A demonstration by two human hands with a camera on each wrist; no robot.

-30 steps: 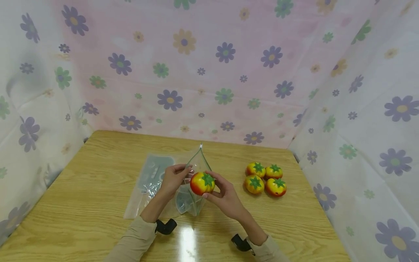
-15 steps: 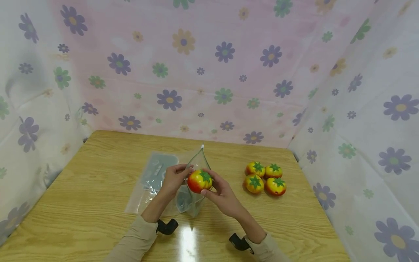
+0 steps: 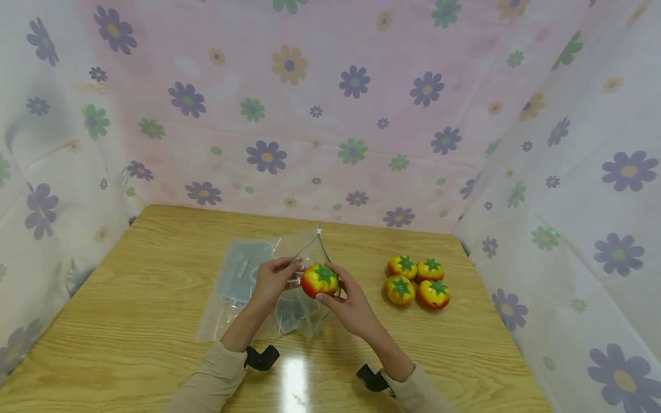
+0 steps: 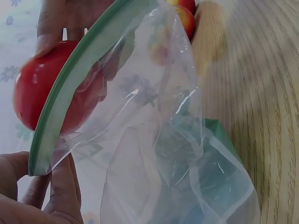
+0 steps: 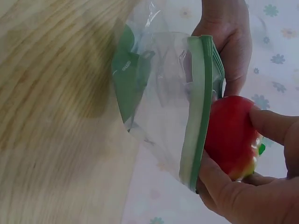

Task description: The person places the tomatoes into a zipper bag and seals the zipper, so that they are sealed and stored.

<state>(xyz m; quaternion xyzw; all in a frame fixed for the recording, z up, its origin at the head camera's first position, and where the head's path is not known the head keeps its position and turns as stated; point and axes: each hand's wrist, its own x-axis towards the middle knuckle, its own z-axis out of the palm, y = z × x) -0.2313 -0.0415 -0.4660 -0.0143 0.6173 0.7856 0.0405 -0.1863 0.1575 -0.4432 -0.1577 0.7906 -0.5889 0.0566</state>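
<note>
In the head view my left hand point(image 3: 271, 284) pinches the green-edged rim of a clear zip bag point(image 4: 140, 154), whose mouth gapes toward the right. My right hand point(image 3: 353, 304) grips a red and yellow tomato point(image 3: 319, 281) with a green star-shaped top, fingers and thumb on opposite sides. The tomato is at the bag's mouth; through the left wrist view, part of it shows behind the green zip strip point(image 4: 60, 93). From the right wrist, its red side point(image 5: 229, 135) lies against the opening, with my thumb and fingers around it.
Several similar tomatoes point(image 3: 400, 289) stand grouped on the wooden table point(image 3: 129, 310) to the right. Flat clear bags point(image 3: 242, 267) with grey-green print lie under and left of my left hand. Flowered cloth point(image 3: 310, 126) walls the table's back and sides.
The tomato and my right hand have shifted slightly up and toward the bag's mouth. The bag's rim now spreads wider near the right fingers. My left hand has kept its hold.
</note>
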